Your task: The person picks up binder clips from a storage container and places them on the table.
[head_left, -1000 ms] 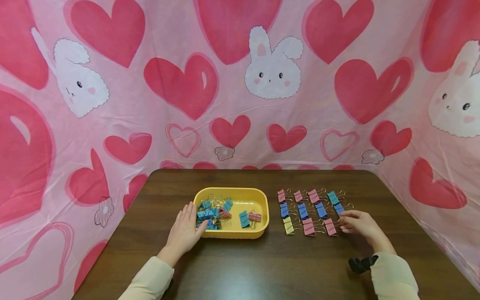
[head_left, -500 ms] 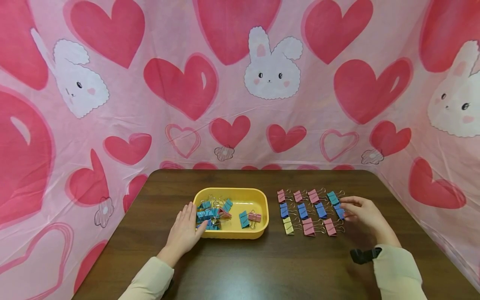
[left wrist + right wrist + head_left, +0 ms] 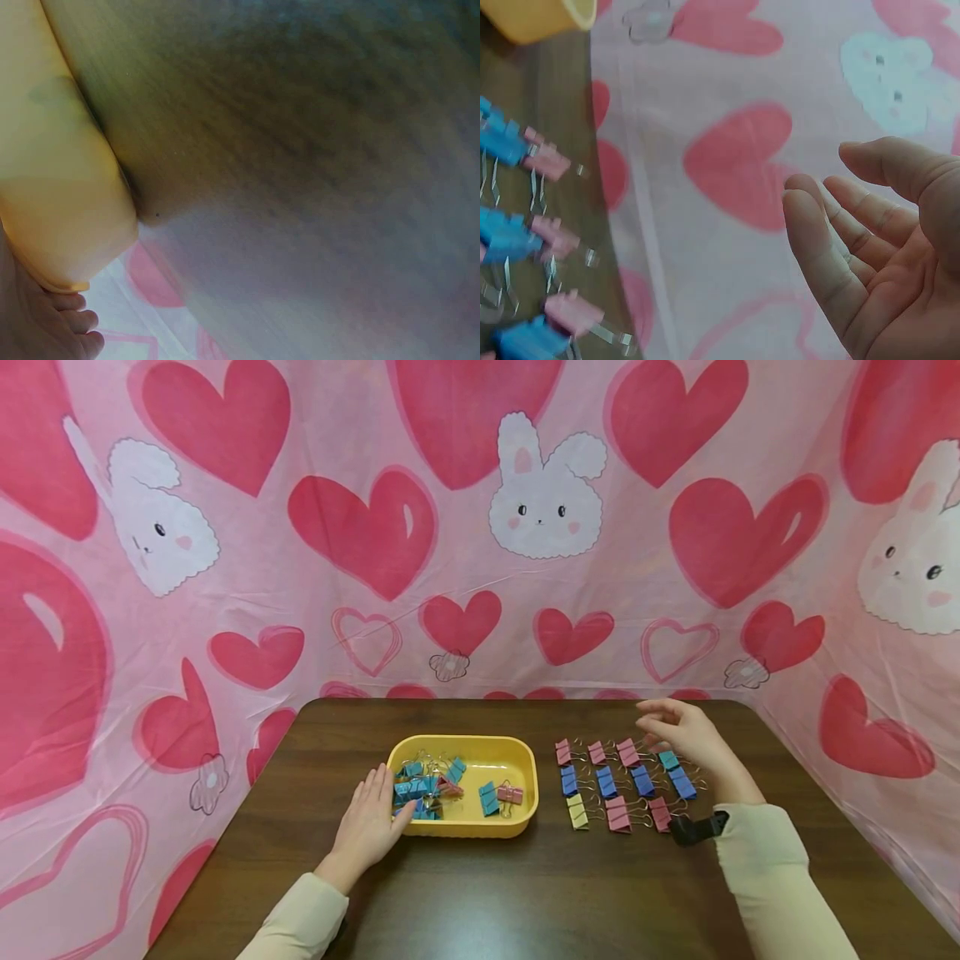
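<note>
My left hand (image 3: 369, 824) rests against the left end of a yellow tray (image 3: 480, 832), its fingers straight along the rim. In the left wrist view the tray wall (image 3: 71, 180) shows with several fingertips below it. Teal and pink binder clips lie in the tray, among them a teal clip (image 3: 489, 798) and a pink clip (image 3: 510, 794). My right hand (image 3: 693, 739) is raised over the back right of the laid-out clips, near a teal clip (image 3: 668, 761). The right wrist view shows that hand (image 3: 900, 255) with thumb and fingers apart and nothing between them.
Right of the tray, binder clips lie in three rows: pink ones (image 3: 596, 752) at the back, blue ones (image 3: 606, 782) in the middle, and a yellow clip (image 3: 577, 812) with pink ones in front. A patterned cloth (image 3: 465, 560) stands behind the brown table (image 3: 480, 893).
My right hand has left the blue clip at the right end of the middle row and moved up and back. That clip lies slightly shifted. The left hand and tray have stayed put.
</note>
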Motion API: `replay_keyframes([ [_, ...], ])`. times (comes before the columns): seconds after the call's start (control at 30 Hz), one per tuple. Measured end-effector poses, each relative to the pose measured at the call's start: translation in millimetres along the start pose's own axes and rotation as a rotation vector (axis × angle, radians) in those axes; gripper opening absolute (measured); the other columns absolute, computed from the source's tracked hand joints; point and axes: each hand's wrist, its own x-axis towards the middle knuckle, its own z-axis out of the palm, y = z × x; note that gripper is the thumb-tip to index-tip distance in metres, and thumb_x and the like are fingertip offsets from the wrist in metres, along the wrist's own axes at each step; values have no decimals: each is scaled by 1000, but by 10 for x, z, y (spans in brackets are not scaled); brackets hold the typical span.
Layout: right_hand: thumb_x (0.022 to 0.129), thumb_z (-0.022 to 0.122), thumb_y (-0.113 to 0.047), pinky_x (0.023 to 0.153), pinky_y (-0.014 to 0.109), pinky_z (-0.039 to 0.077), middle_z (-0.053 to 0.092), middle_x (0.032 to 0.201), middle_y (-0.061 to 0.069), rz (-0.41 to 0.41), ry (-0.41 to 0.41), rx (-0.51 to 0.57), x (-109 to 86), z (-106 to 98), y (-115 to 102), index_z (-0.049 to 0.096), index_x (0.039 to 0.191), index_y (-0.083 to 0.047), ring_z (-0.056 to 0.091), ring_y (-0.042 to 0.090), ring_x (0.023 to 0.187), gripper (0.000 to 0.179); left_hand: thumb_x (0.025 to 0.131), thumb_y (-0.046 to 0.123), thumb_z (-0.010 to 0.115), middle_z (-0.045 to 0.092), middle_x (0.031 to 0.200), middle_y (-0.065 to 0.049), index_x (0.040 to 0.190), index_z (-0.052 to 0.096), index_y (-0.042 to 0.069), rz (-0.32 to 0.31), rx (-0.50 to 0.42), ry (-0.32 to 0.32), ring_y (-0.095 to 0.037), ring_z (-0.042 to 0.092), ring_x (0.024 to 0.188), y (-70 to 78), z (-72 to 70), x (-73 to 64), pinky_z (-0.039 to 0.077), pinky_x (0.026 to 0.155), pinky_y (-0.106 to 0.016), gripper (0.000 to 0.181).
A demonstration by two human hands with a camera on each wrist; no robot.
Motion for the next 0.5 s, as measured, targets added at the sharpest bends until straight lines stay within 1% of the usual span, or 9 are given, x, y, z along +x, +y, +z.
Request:
replay_keyframes([
  [0.13, 91, 59, -17, 65, 35, 55, 61, 98, 19, -16, -30, 8, 118, 145, -175, 46, 125, 9, 63, 19, 71, 45, 91, 45, 50, 25, 144, -27, 139, 28, -10, -1, 2, -3, -40, 20, 133, -4, -2, 2, 17, 106, -50, 76],
  [0.23, 91, 58, -16, 66, 39, 54, 62, 98, 18, -32, -52, 1, 186, 283, -283, 48, 124, 9, 64, 20, 71, 42, 91, 46, 50, 24, 144, -27, 139, 28, -10, -1, 1, -4, -40, 20, 133, -4, -3, 2, 16, 107, -50, 77],
  [0.37, 90, 58, -10, 66, 43, 54, 62, 95, 18, -73, -94, 12, 278, 492, -366, 50, 121, 11, 64, 24, 69, 38, 91, 45, 49, 24, 144, -27, 139, 28, -10, -1, -3, -4, -40, 19, 133, -5, -3, 3, 15, 107, -50, 76],
  [0.43, 90, 59, -9, 64, 40, 54, 62, 93, 16, -81, -121, 28, 314, 601, -390, 50, 121, 11, 63, 24, 68, 37, 91, 45, 49, 24, 144, -27, 139, 28, -10, -1, -5, -3, -40, 19, 133, -3, -4, 4, 15, 107, -50, 76],
  [0.5, 89, 59, -8, 64, 40, 54, 62, 91, 15, -80, -144, 37, 343, 703, -412, 51, 120, 10, 62, 25, 68, 37, 91, 46, 49, 24, 144, -27, 139, 28, -10, -3, -7, -4, -40, 19, 133, 2, -5, 5, 14, 107, -50, 77],
])
